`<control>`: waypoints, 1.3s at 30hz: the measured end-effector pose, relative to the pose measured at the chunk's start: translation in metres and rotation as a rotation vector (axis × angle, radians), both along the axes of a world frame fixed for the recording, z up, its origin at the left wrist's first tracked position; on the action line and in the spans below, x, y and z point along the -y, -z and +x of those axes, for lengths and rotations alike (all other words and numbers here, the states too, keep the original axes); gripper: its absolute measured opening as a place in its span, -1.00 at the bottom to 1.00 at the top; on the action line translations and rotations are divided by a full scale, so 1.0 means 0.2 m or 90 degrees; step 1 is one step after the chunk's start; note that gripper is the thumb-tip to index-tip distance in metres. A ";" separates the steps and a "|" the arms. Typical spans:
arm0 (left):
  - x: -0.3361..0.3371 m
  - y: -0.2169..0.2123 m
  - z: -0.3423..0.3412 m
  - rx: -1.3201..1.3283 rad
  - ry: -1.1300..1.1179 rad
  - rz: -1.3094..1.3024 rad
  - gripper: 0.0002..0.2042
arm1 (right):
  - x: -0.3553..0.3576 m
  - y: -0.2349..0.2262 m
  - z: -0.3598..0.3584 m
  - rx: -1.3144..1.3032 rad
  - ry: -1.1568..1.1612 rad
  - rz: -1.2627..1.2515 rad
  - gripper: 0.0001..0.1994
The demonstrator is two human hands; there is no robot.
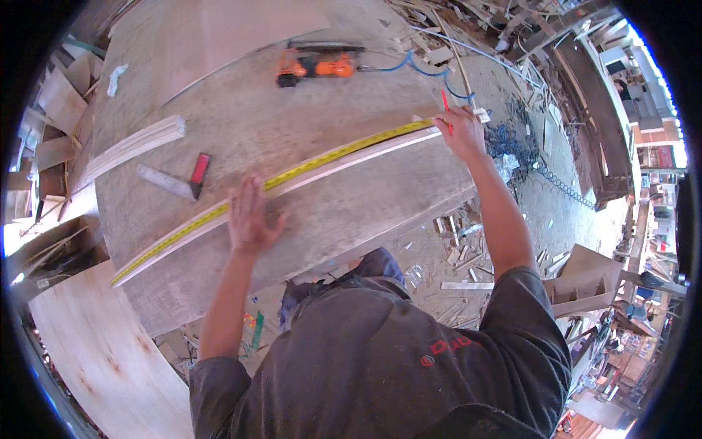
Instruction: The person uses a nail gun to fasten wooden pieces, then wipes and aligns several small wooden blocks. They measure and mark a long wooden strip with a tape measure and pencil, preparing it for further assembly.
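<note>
A yellow tape measure blade [333, 155] is stretched along a long pale wood strip [358, 156] on the workbench [351, 208]. My left hand [250, 218] lies across both with its fingers stretched out, pressing them to the surface. At the strip's right end, my right hand [462, 133] is closed round a slim red pencil [445, 100], its fingertips at the tape. Whether the tape's case is inside that hand is hidden. Left of my left hand lies a try square [172, 181] with a red handle.
An orange and black power tool [322, 66] with a blue coiled air hose [417, 64] lies at the bench's far side. Several pale strips [139, 148] are bundled at the left. A plywood sheet [102, 351] stands at lower left. Wood scraps [461, 256] litter the floor.
</note>
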State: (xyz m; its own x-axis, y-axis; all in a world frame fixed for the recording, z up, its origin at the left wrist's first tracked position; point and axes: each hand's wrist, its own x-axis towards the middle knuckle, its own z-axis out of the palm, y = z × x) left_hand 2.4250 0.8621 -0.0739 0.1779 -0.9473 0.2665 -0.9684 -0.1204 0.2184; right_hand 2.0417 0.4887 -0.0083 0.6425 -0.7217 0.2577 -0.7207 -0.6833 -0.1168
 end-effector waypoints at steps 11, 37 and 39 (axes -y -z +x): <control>0.06 -0.06 -0.08 0.064 -0.050 0.108 0.02 | 0.67 0.08 -0.73 0.051 0.000 0.069 -0.79; 2.17 -0.07 -1.79 -0.250 0.121 0.024 -0.43 | 0.90 0.10 -0.75 0.042 -0.091 0.257 -0.80; 2.16 -0.03 -1.76 -0.314 0.140 0.006 -0.47 | 0.93 0.10 -0.75 0.024 -0.069 0.330 -0.79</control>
State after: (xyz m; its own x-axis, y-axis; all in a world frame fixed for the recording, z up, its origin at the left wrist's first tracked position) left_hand 2.0720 0.4297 -0.0672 0.0773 -0.9781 0.1933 -0.7542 0.0694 0.6530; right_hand 1.8916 0.3035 -0.0276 0.7180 -0.6901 -0.0912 -0.6379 -0.5998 -0.4830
